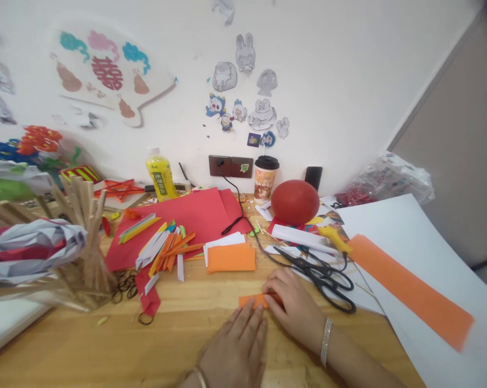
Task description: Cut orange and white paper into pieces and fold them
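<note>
A narrow folded strip of orange paper (247, 299) lies on the wooden table in front of me. My left hand (239, 339) is open, its fingers stretched flat with the tips pressing on the strip's near edge. My right hand (294, 302) is closed over the strip's right end, fingers curled, hiding that part. Just beyond is a stack of orange paper rectangles (231, 257), partly on top of white ones. Black-handled scissors (320, 277) rest to the right of my right hand, blades partly open.
Folded paper strips (168, 248) and red sheets (198, 213) lie left of centre. A long orange strip (413, 293) sits on white card (461, 323) at right. A yellow glue gun (334, 238), red balloon (295, 202), cup (265, 180), drink bottle (161, 175) and wooden sticks (87, 237) stand around.
</note>
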The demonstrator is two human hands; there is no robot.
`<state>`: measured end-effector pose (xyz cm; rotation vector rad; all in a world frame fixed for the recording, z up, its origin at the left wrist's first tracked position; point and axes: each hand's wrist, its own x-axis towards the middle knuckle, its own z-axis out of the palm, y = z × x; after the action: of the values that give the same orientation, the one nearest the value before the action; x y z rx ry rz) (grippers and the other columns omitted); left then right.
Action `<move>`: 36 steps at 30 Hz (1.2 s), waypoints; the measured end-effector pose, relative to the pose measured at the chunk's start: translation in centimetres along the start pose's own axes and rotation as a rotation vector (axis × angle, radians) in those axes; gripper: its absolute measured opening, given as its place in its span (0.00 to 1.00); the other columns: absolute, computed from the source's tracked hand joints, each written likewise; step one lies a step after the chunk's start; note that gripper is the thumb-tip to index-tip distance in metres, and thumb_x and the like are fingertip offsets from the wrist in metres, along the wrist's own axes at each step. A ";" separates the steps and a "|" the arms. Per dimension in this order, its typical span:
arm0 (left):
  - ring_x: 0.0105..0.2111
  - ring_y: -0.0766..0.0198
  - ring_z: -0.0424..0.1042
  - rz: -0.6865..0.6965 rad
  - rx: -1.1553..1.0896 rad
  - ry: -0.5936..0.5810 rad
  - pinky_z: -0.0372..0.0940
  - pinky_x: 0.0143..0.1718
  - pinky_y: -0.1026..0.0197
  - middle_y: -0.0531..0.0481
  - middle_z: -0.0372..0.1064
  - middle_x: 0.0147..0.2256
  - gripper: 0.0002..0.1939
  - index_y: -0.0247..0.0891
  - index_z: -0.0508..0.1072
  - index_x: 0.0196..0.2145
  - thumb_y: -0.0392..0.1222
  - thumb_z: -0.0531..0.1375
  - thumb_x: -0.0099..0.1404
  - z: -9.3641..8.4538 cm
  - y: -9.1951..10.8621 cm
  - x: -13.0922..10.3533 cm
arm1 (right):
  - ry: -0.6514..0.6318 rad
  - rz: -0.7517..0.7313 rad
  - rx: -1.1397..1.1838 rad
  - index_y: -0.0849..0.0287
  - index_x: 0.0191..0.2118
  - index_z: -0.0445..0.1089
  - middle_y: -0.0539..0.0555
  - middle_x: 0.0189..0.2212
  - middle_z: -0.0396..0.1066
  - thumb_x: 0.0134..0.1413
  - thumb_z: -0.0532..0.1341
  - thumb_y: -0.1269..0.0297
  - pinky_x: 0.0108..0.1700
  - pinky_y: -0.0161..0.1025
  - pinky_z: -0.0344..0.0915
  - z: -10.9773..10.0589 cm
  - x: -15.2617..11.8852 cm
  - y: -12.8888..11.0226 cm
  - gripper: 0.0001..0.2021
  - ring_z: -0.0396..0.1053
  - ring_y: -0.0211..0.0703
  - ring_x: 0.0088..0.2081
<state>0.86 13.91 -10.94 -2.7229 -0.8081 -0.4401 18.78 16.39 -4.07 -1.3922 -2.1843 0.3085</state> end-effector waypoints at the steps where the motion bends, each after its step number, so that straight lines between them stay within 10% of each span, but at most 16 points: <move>1: 0.58 0.48 0.53 -0.003 -0.008 -0.005 0.60 0.52 0.51 0.38 0.60 0.56 0.26 0.30 0.61 0.55 0.45 0.50 0.62 -0.1 0.0 0.0 | -0.003 0.004 -0.003 0.60 0.30 0.66 0.53 0.31 0.66 0.52 0.56 0.76 0.39 0.41 0.60 0.0 0.0 0.0 0.05 0.61 0.44 0.37; 36: 0.58 0.48 0.53 -0.030 0.020 -0.051 0.55 0.54 0.51 0.37 0.59 0.56 0.26 0.31 0.61 0.55 0.47 0.49 0.63 -1.0 0.2 0.2 | -0.006 0.041 -0.066 0.59 0.29 0.65 0.52 0.30 0.65 0.51 0.59 0.73 0.37 0.39 0.57 0.8 0.4 0.5 0.03 0.60 0.43 0.35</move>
<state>0.93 13.47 -9.98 -2.7165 -0.8629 -0.3686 18.60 17.04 -4.81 -1.4750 -2.1912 0.2580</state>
